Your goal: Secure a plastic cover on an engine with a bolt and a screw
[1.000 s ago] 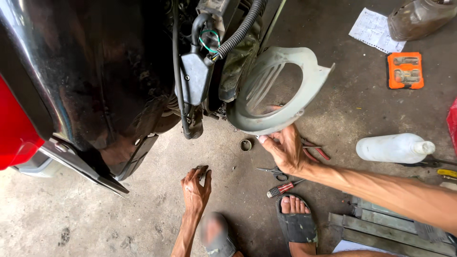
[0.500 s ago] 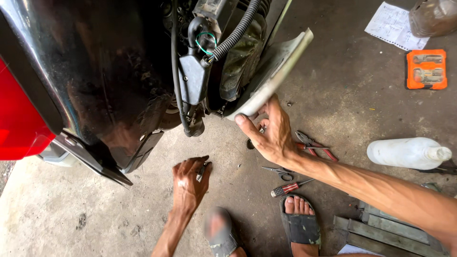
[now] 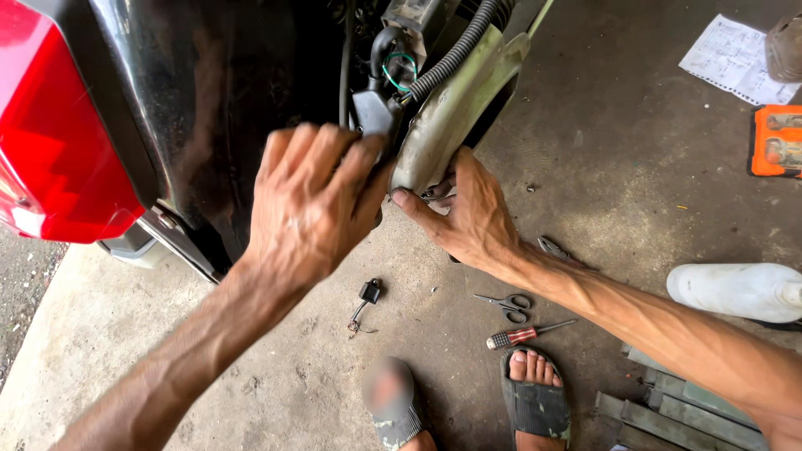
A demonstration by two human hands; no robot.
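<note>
I look at the rear of a black motorcycle body [image 3: 209, 125] with a red tail light [image 3: 58, 159]. My left hand [image 3: 309, 200] lies raised against the black bodywork, fingers spread, fingertips by a black bracket [image 3: 374, 113] below a corrugated hose [image 3: 455, 50]. My right hand [image 3: 469, 215] pinches the lower end of a grey-green plastic panel [image 3: 455, 104] that hangs tilted against the machine. A small metal part shows between its fingers. What lies behind the left palm is hidden.
On the concrete floor lie a small black connector with wires [image 3: 368, 294], scissors [image 3: 505, 305], a red-handled screwdriver [image 3: 526, 334], pliers [image 3: 555, 249], a white plastic bottle [image 3: 735, 292], an orange box [image 3: 777, 142], a paper sheet [image 3: 735, 58] and metal strips [image 3: 668, 405]. Sandalled feet [image 3: 535, 401] are below.
My left hand rose from the floor to the black bodywork. The right hand swung the grey panel from flat-facing to edge-on against the machine and now holds its lower end. The view moved closer.
</note>
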